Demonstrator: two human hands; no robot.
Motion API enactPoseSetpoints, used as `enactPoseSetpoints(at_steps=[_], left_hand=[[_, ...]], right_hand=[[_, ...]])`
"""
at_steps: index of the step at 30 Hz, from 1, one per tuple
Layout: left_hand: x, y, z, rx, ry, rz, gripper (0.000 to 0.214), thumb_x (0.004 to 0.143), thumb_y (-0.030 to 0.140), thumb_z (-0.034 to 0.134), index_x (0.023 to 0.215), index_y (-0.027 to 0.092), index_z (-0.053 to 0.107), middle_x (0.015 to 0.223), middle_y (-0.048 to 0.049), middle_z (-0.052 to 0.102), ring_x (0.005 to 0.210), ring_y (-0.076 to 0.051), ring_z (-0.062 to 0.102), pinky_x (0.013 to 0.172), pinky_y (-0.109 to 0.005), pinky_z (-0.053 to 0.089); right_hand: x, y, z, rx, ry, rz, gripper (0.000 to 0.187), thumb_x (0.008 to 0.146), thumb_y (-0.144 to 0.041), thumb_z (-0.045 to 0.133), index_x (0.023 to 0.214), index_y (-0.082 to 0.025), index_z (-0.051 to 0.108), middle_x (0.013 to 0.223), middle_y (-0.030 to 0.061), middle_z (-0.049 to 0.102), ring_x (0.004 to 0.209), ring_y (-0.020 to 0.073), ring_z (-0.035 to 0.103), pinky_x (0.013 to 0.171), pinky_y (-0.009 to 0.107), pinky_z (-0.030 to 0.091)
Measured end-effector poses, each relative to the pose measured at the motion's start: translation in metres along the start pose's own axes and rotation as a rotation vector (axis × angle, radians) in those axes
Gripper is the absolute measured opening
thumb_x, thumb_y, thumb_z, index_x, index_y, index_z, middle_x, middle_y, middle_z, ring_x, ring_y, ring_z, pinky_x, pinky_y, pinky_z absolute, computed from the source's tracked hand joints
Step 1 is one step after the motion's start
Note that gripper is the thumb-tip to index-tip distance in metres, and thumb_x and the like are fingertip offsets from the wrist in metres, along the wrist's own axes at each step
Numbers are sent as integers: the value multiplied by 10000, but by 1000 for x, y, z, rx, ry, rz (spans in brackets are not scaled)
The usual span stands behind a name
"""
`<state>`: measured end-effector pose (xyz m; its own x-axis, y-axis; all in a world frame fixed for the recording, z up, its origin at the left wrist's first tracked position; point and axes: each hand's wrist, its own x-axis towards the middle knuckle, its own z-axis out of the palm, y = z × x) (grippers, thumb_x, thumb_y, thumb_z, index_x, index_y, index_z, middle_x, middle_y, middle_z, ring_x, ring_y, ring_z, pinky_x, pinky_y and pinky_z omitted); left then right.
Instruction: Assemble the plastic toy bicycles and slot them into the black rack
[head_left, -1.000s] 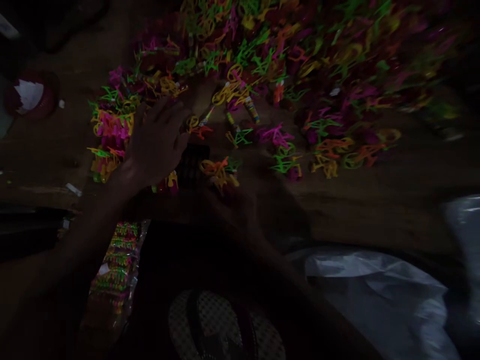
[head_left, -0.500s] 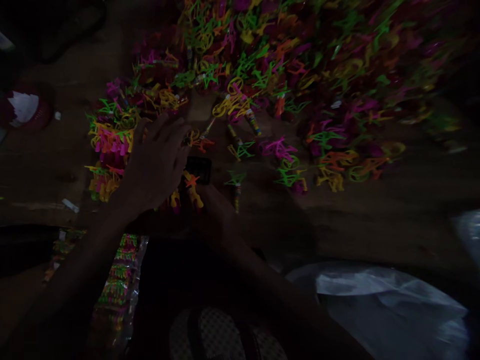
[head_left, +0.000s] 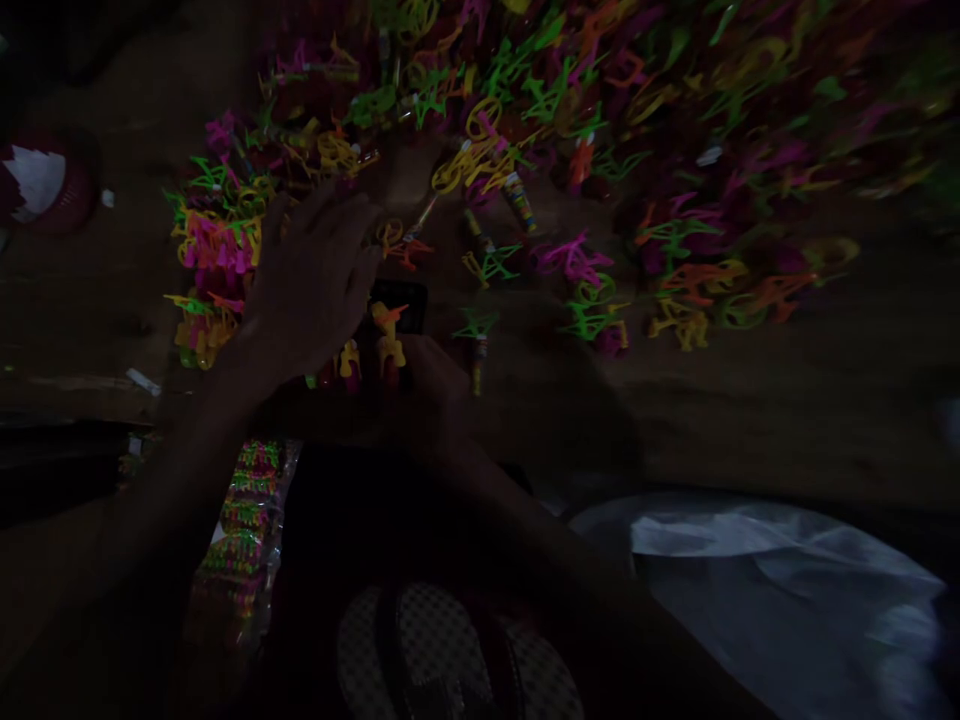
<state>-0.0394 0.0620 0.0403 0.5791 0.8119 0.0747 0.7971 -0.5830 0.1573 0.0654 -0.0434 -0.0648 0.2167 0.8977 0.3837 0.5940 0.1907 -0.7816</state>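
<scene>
The scene is very dark. My left hand (head_left: 311, 275) is spread palm-down, its fingers apart, above the work surface beside rows of small bright plastic toys (head_left: 217, 245). My right hand (head_left: 439, 385) is closed at the near edge, thumb side against a small yellow plastic toy (head_left: 390, 345) with an orange tip; its other fingers are hard to make out. A second yellow toy piece (head_left: 349, 360) stands between the hands. Just behind them lies a dark rectangular object (head_left: 409, 305). A green toy with a patterned tube (head_left: 478, 345) lies right of my right hand.
A large heap of green, pink, orange and yellow plastic toys (head_left: 540, 100) covers the far side of the wooden surface (head_left: 750, 410). A red container (head_left: 52, 185) stands far left. Below are a clear packet of toys (head_left: 247, 510), a plastic-lined container (head_left: 750, 600) and patterned footwear (head_left: 439, 640).
The view has shifted, so the surface and toys sit slightly higher in the picture. The yellow toy by my right hand now looks more upright. Both hands stay in nearly the same place.
</scene>
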Motion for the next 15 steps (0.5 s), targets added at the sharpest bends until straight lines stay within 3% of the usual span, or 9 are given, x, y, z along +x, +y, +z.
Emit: enactPoseSetpoints(at_steps=[4, 6, 10, 15], left_hand=[[1, -1, 0, 2, 7, 12, 464, 993, 293, 346, 1409, 207, 534, 1477, -22, 568, 1463, -248, 391, 1271, -491, 188], [2, -2, 1, -11, -1, 13, 464, 995, 318, 336, 1415, 238, 516, 1488, -12, 557, 1475, -233, 371, 1277, -487, 174], [1, -9, 3, -87, 45, 34, 446, 1013, 324, 339, 1395, 178, 518, 1482, -47, 566, 1465, -230, 390, 1263, -515, 197], [-2, -14, 0, -199, 71, 27, 420, 1032, 338, 308, 1383, 268, 529, 1521, -14, 532, 1504, -201, 347, 1268, -471, 202]], right_hand=[[0, 0, -1, -49, 10, 37, 268, 997, -282, 414, 923, -197, 657, 797, 59, 695, 731, 185, 624, 636, 297, 426], [-1, -1, -1, -75, 22, -11, 234, 973, -248, 436, 915, -195, 657, 784, 58, 689, 733, 186, 619, 627, 295, 414], [-4, 0, 1, -115, 31, -156, 187, 924, -162, 474, 966, -174, 656, 785, 61, 693, 747, 185, 615, 611, 289, 400], [-4, 0, -2, -156, -46, -190, 177, 924, -146, 482, 975, -169, 651, 803, 67, 693, 768, 188, 626, 595, 285, 403]])
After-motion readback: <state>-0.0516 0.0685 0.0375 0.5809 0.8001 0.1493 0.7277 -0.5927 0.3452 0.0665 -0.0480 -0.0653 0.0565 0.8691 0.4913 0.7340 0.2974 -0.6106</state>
